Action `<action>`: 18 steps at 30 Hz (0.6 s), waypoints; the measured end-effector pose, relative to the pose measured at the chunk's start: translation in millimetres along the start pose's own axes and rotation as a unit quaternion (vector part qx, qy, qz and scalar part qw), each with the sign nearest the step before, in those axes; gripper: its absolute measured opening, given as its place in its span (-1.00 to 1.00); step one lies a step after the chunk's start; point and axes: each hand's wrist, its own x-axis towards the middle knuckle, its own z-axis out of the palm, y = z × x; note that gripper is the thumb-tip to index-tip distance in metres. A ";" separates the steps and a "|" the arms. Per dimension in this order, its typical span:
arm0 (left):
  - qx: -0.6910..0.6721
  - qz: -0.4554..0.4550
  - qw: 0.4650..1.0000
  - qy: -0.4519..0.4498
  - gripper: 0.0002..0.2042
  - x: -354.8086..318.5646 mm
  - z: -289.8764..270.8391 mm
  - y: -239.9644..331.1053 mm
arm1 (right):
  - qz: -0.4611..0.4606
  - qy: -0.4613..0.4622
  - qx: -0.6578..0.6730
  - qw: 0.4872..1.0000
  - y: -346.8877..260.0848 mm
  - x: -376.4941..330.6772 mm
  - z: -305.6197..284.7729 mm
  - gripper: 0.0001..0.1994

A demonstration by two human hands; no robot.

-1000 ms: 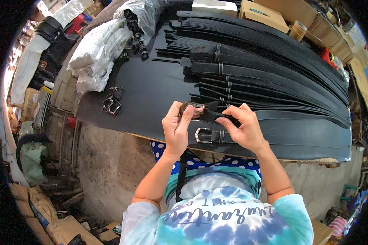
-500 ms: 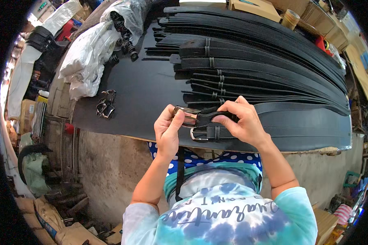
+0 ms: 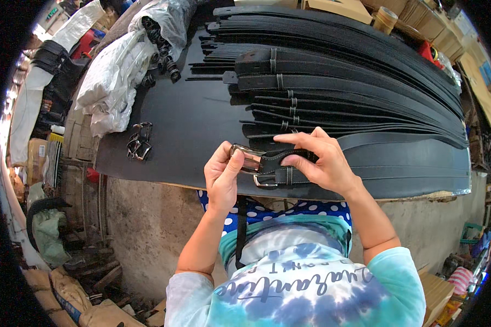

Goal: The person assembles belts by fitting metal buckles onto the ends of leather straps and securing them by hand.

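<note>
The left hand point(image 3: 222, 177) pinches the silver rectangular metal buckle point(image 3: 247, 158) between thumb and fingers. Just right of it, the right hand point(image 3: 317, 163) clamps the black stitched leather belt point(image 3: 281, 159) end. The belt's long axis runs left to right along the near edge of the black-covered worktable point(image 3: 174, 125), over 1 more buckled belt.

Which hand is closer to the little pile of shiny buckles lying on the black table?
Left. The left hand is just right of the spare buckles, pinching the belt's buckle. The right hand is farther right, gripping the belt strap.
</note>
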 end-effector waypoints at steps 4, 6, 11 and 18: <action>0.034 0.003 0.999 0.012 -0.81 -0.6 -9.2 -2.9 | 0.006 -0.049 -0.014 0.999 2.0 3.2 -1.4 -0.68; 0.041 0.006 0.999 0.006 -0.83 -1.2 -6.8 0.1 | 0.000 -0.050 -0.006 0.999 0.9 4.0 -0.1 -0.69; 0.034 0.006 0.999 0.004 -0.82 -2.3 -2.8 3.0 | -0.001 -0.046 0.008 0.999 5.0 2.9 3.3 -0.74; 0.168 -0.068 0.982 -0.047 -0.64 0.7 -1.6 21.0 | 0.004 -0.031 -0.025 0.999 14.5 1.1 13.7 -0.87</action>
